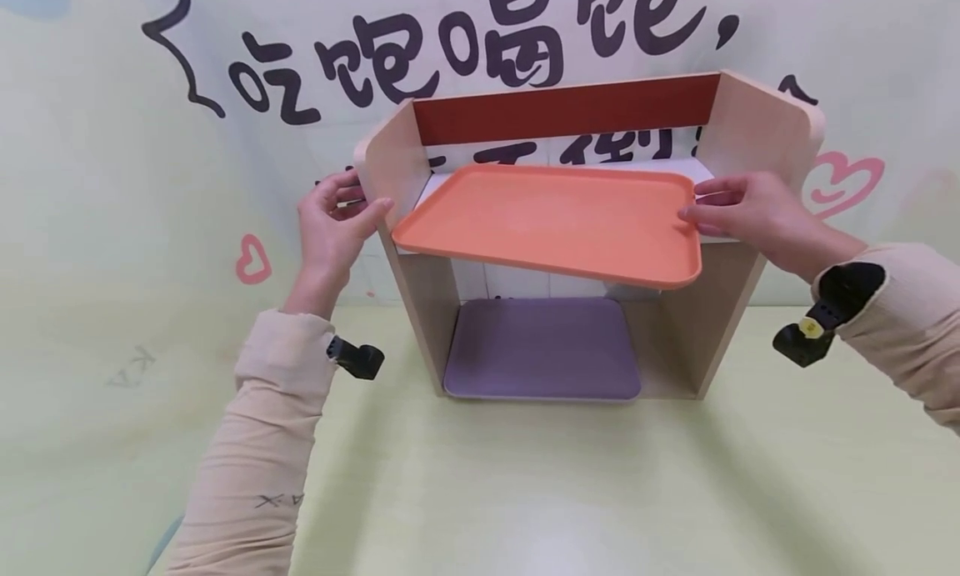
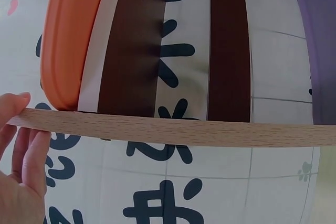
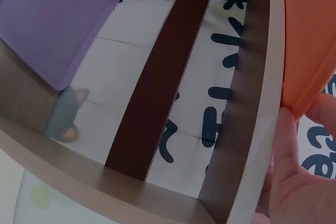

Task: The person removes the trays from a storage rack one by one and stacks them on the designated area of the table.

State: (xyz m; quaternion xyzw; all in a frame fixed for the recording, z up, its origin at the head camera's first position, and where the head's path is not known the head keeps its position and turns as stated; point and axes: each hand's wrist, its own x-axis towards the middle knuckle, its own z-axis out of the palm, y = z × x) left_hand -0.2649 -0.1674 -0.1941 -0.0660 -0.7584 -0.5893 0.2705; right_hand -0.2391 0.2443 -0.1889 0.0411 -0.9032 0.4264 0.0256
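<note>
A small wooden two-level shelf [image 1: 765, 134] stands against the wall. At its upper level is an orange tray [image 1: 562, 217], its near right corner jutting out past the shelf's front. My right hand [image 1: 757, 213] pinches the tray's right edge between thumb and fingers; the right wrist view shows these fingers beside the white upper board [image 3: 262, 108]. My left hand [image 1: 330, 230] grips the shelf's left side panel [image 1: 393, 159], thumb on one face and fingers on the other, as the left wrist view shows. A purple tray [image 1: 543, 347] lies flat in the lower level.
A red-brown board [image 1: 562, 109] spans the back at the top, and another dark crossbar [image 3: 163, 77] runs lower at the back. Behind the shelf hangs a pale backdrop [image 1: 187, 167] with large dark characters and pink hearts. The light green tabletop [image 1: 525, 484] stretches out in front.
</note>
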